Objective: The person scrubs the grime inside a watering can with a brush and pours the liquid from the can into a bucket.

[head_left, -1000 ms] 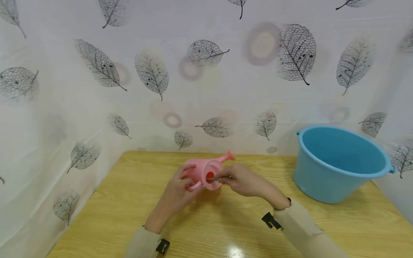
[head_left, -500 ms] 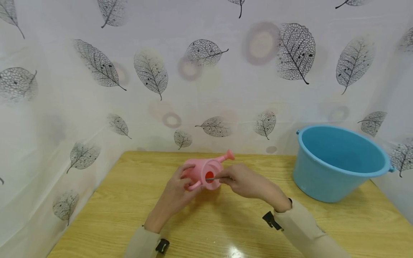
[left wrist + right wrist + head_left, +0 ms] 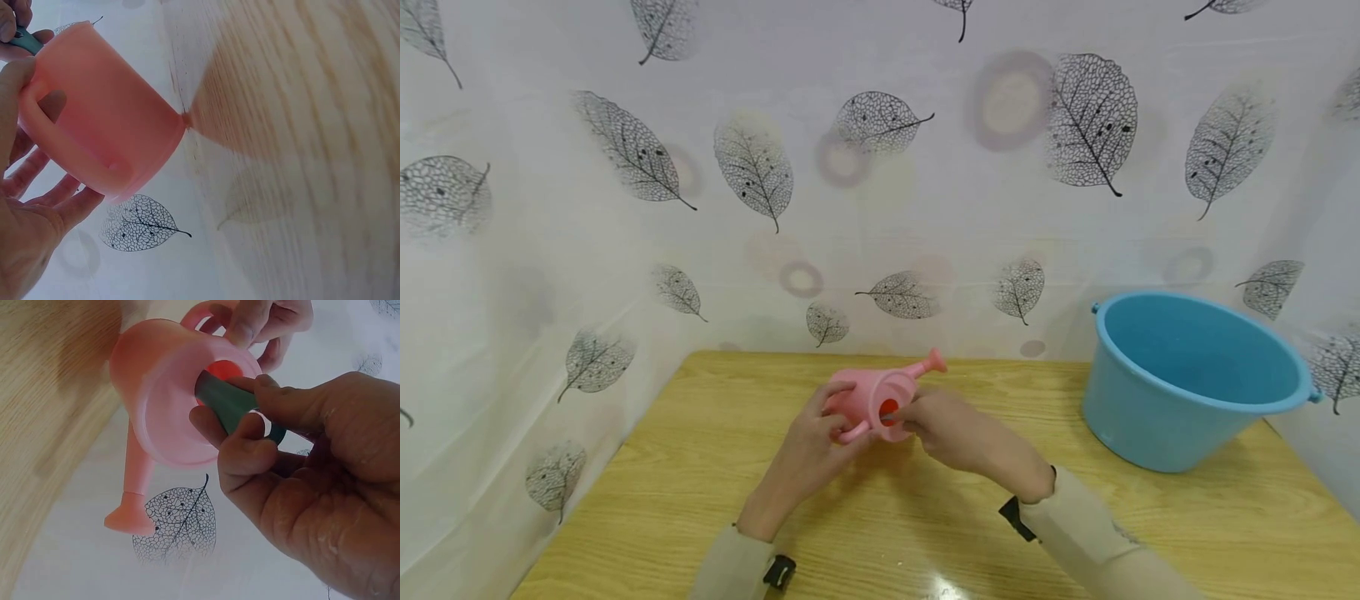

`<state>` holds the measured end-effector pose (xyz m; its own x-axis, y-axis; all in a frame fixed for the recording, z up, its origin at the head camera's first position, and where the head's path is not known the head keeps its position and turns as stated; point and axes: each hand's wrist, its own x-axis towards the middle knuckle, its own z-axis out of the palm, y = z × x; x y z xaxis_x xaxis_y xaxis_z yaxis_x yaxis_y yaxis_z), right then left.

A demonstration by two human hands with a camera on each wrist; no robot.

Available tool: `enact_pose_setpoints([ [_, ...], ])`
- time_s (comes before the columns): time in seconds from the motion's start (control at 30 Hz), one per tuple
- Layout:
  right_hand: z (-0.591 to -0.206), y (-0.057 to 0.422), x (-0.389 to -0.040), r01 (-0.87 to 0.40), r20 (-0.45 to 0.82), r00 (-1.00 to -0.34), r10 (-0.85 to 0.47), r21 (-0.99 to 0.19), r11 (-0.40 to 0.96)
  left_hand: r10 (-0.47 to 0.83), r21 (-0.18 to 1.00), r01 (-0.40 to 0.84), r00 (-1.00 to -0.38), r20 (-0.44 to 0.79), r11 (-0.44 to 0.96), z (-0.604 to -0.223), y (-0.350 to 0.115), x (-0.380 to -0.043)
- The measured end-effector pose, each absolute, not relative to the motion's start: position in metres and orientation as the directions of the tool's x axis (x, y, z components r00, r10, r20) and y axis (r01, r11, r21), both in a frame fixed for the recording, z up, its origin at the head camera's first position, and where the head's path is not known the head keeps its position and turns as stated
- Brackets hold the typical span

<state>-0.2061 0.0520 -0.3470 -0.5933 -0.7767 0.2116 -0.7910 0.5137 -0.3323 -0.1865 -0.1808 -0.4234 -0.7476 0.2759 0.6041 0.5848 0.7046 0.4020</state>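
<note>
A pink watering can is held tilted over the table, its opening turned toward me and to the right. My left hand grips it at the handle side. The right hand is at the opening, pinching a dark green handle with a hole at its end. The handle's far end reaches into the can, where the rest is hidden, so I cannot tell what tool it belongs to. A bright red patch shows inside the can. The spout points away from my left hand.
To the right on the wooden table stands a large light blue bucket. A white cloth with printed leaves hangs behind the table and along its left side.
The right hand has shifted slightly left, closer to the can's opening, and less of the handle shows between fingers and can. The left hand and can stay in place.
</note>
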Motion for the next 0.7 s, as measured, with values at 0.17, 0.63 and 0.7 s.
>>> enact_pose_setpoints([
  [0.17, -0.35, 0.046, -0.204, -0.821, 0.259, -0.568, -0.781, -0.242, 0.517, 0.282, 0.397, 0.587, -0.746, 0.603, 0.706, -0.422, -0.181, -0.186],
  [0.63, -0.357, 0.041, -0.201, -0.805, 0.305, -0.58, -0.756, -0.066, 0.59, 0.29, 0.381, 0.584, -0.747, 0.598, 0.717, -0.421, -0.18, -0.186],
  [0.7, -0.356, 0.041, -0.199, -0.797, 0.297, -0.589, -0.751, -0.061, 0.601, 0.288, 0.382, 0.587, -0.744, 0.603, 0.714, -0.421, -0.18, -0.186],
])
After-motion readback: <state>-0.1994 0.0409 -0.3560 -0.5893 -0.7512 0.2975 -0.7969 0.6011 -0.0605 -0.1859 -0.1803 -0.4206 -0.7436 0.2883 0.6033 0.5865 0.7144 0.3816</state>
